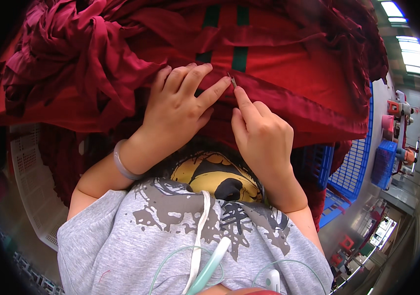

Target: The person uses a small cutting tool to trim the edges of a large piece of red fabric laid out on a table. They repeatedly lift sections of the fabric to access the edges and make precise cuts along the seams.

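Dark red, satiny cloth (288, 98) lies across a brighter red surface in front of me, with a folded edge running along its near side. My left hand (174, 103) rests on this cloth, its fingers stretched out and apart. Its index fingertip comes close to a small pointed metal tool (233, 80). That tool sticks out from the fingers of my right hand (265, 130), which are closed around it. Its tip is slim and points away from me over the cloth. The rest of it is hidden in my grip, so I cannot tell its exact kind.
Bunched cloth (82, 59) is heaped at the far left. The red surface (269, 61) carries dark green stripes. A white plastic basket (35, 182) stands at the left, and a blue plastic crate (355, 162) at the right. A workshop floor extends beyond.
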The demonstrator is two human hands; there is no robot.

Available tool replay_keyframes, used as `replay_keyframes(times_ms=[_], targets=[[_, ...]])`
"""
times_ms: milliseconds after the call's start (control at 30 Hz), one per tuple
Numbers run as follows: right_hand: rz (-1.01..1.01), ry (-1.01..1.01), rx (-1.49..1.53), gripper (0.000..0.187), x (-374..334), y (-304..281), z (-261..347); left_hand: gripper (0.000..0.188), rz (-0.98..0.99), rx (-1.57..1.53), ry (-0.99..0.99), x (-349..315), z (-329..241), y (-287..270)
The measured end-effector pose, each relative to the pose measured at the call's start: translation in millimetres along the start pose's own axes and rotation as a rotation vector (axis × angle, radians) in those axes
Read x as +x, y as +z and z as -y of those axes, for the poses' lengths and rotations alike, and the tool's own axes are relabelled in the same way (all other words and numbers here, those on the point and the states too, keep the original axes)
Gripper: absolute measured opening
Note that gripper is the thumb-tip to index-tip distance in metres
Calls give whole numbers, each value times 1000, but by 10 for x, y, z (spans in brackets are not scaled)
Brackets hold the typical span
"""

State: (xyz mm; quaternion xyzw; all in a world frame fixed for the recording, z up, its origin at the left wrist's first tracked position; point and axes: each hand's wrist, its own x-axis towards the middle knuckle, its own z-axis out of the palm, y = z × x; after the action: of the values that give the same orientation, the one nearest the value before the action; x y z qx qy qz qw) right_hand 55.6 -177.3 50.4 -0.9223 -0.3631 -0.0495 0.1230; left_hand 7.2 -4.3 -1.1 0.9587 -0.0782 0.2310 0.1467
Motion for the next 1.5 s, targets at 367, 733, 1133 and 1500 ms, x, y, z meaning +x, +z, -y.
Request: replay_keyframes(times_ms=[367,733,1133,1500], targets=[[-427,140,39,28,202,279,-62,61,14,52,12,-2,-22,4],[-201,-89,85,32,7,163,-23,60,20,-89,-18,-45,51,-13],[-317,1,64,28,213,312,23,51,18,-31,-15,45,28,-24],[-158,-64,31,30,32,135,-27,53,22,-83,-4,5,46,-25]])
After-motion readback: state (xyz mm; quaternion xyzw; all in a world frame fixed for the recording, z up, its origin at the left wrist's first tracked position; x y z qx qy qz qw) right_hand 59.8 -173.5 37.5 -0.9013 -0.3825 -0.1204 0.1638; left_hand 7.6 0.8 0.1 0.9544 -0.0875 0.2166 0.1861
